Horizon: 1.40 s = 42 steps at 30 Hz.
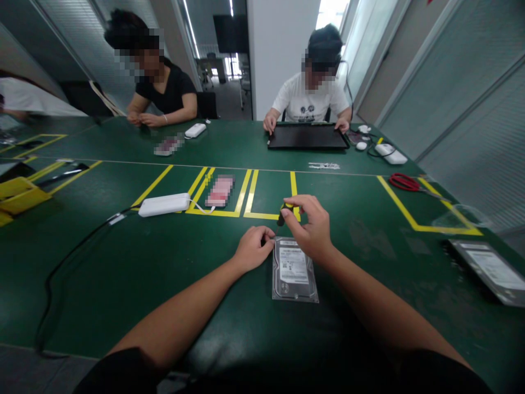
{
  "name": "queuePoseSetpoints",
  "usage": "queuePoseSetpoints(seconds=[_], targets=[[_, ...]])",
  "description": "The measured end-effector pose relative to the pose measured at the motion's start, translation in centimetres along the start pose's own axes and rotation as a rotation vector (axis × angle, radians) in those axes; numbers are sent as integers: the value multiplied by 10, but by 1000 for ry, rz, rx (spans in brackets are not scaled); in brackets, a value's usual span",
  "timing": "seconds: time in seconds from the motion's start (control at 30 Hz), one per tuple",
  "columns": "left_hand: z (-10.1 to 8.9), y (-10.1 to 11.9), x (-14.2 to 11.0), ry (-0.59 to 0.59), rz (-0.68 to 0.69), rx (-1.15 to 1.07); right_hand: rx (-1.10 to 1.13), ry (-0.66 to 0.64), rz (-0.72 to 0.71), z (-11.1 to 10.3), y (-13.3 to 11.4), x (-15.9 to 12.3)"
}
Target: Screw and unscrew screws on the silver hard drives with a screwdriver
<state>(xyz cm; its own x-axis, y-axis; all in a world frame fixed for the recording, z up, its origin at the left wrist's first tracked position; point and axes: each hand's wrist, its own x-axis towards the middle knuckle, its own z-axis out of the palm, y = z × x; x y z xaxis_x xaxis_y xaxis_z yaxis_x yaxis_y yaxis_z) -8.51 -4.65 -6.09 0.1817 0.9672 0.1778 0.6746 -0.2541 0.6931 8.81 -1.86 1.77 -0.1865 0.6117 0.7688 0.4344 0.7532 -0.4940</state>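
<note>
A hard drive (293,271) with a white label lies flat on the green table in front of me. My right hand (309,221) is closed round a screwdriver (281,216) with a short black and yellow handle. The screwdriver stands tilted over the drive's far left corner, its thin shaft pointing down; I cannot tell whether the tip sits in a screw. My left hand (255,249) is at that same corner, fingers curled and thumb against the drive's left edge, close to the shaft.
A second hard drive (488,268) lies at the right. Red-handled scissors (406,182) rest near a clear plastic bag (459,217). Left stand a white power strip (164,204) with a black cable, a phone (220,190) and a yellow bin (22,197). Across, a person holds a black panel (307,137); another sits left.
</note>
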Motion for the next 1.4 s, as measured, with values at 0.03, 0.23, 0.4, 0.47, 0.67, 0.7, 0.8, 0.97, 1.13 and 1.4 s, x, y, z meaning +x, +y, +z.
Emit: queuePoseSetpoints(seconds=[0.03,0.23,0.4,0.47,0.67,0.7,0.8,0.97,1.13,1.4], targets=[[0,0,0,1,-2,1,1,-1,0,0,0,0],[1,-3,1,1,3,7,13,-22,22,0,-3,-1],[1,-1,0,4,7,6,38,-29,24,-1,-4,-1],[1,-1,0,-1,6,2,50,-24,13,-1,-4,-1],[0,-1,1,-2,5,-5,37,-29,16,0,-3,-1],[0,-1,1,-3,5,-5,32,-29,15,1,-2,-2],[-1,-1,1,-3,5,1,25,-28,16,1,-2,-2],[-1,0,0,-11,9,11,37,-28,27,1,-2,-2],[-1,0,0,-4,11,14,58,-36,44,1,0,-3],[-1,-1,1,-8,16,11,35,-19,24,2,1,-3]])
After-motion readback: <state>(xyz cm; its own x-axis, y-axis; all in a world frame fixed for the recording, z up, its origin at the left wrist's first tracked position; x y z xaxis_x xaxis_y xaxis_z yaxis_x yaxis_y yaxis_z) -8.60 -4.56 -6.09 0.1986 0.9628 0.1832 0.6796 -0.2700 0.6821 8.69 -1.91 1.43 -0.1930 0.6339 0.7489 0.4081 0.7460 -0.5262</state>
